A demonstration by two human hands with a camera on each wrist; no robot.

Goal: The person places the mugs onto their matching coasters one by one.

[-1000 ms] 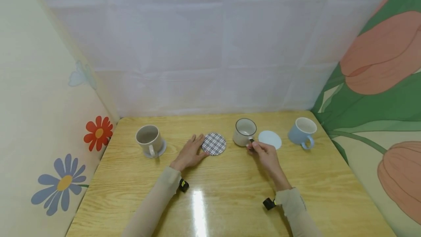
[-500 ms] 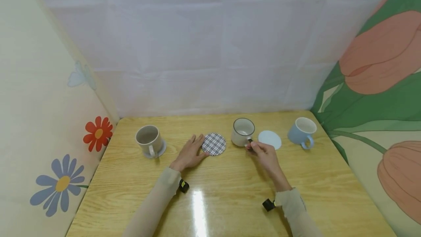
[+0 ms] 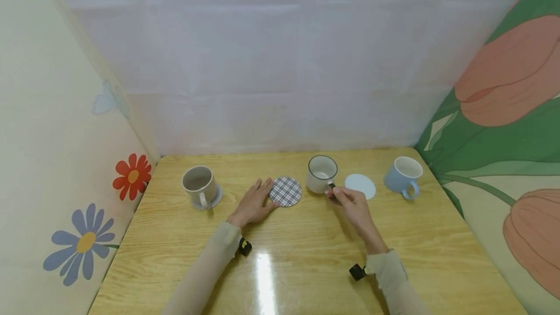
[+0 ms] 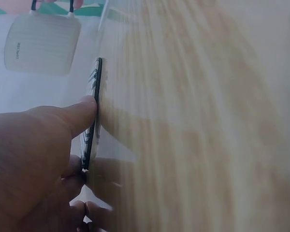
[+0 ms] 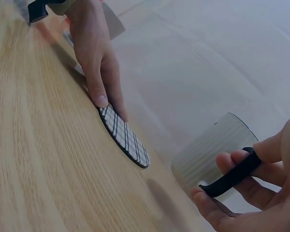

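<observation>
My right hand (image 3: 355, 209) pinches the black handle (image 5: 233, 175) of a white ribbed mug (image 3: 316, 182) with a dark rim. Raised a little off the table, the mug hangs upright to the right of a round plaid coaster (image 3: 285, 191). In the right wrist view its shadow falls on the wood apart from its base. My left hand (image 3: 253, 204) lies on the table with fingers extended at the coaster's left side. In the left wrist view the thumb touches the coaster's edge (image 4: 93, 84), and the other fingertips lie along its far side.
A greyish mug (image 3: 199, 184) stands on a pale coaster (image 3: 217, 198) at the left. Right of my right hand lies a white round coaster (image 3: 360, 186), then a light blue mug (image 3: 399, 179). A white cloth (image 3: 280, 62) hangs behind the wooden table (image 3: 297, 266).
The white mug in my right hand has moved slightly left, closer to the plaid coaster. My left hand has stayed in place beside the coaster.
</observation>
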